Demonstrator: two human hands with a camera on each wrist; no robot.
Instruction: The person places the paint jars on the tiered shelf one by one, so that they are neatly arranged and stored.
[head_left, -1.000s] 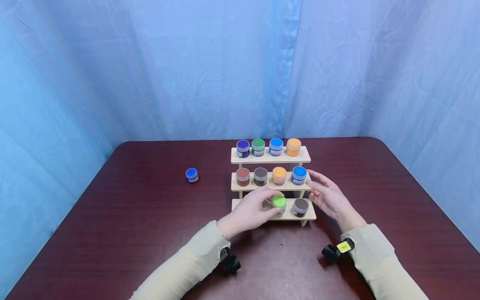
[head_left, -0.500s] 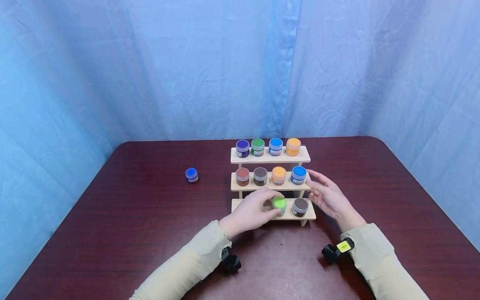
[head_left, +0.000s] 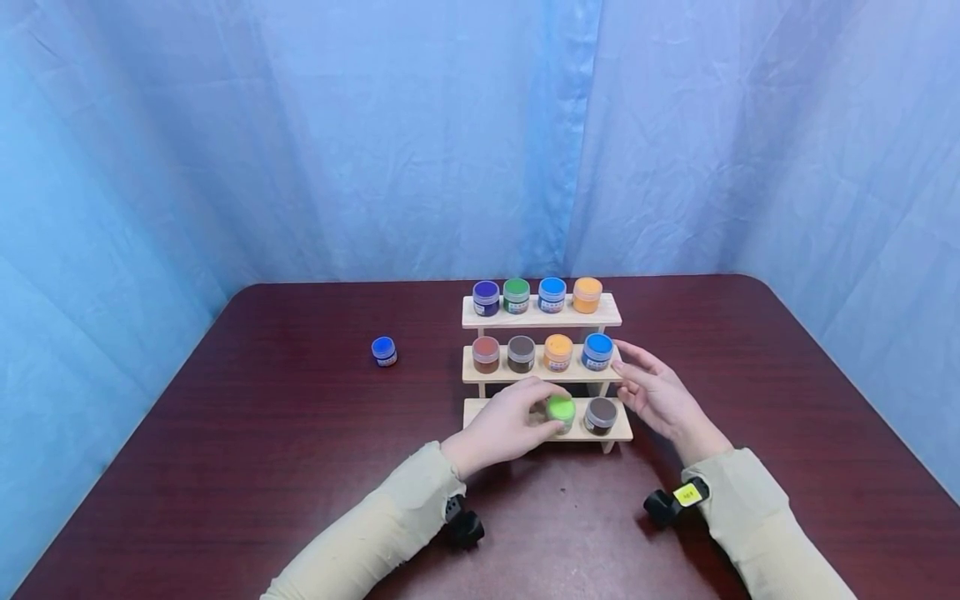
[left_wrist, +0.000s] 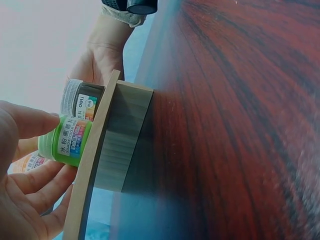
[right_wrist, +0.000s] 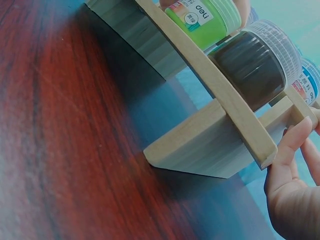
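Note:
My left hand (head_left: 513,419) pinches a light green paint jar (head_left: 560,414) between thumb and fingers. The jar stands upright on the bottom shelf of a three-tier wooden display rack (head_left: 540,317). In the left wrist view the green paint jar (left_wrist: 72,140) has its base right at the shelf board. Just right of it sits a dark brown paint jar (head_left: 600,416). My right hand (head_left: 660,396) holds the right end of the rack's middle shelf, thumb in front and forefinger toward the back. The right wrist view shows the thumb (right_wrist: 287,150) close by the bottom shelf's end.
Four-jar rows are avoided here: several paint jars, including an orange one (head_left: 558,352), fill the middle shelf. More, among them a purple one (head_left: 486,298), line the top shelf. A small blue jar (head_left: 384,351) stands apart on the dark red table (head_left: 300,433). Blue curtains (head_left: 420,142) surround it.
My left hand has shifted slightly right along the bottom shelf with the green paint jar, bringing it a little nearer the dark brown one. The right hand stays at the rack's end.

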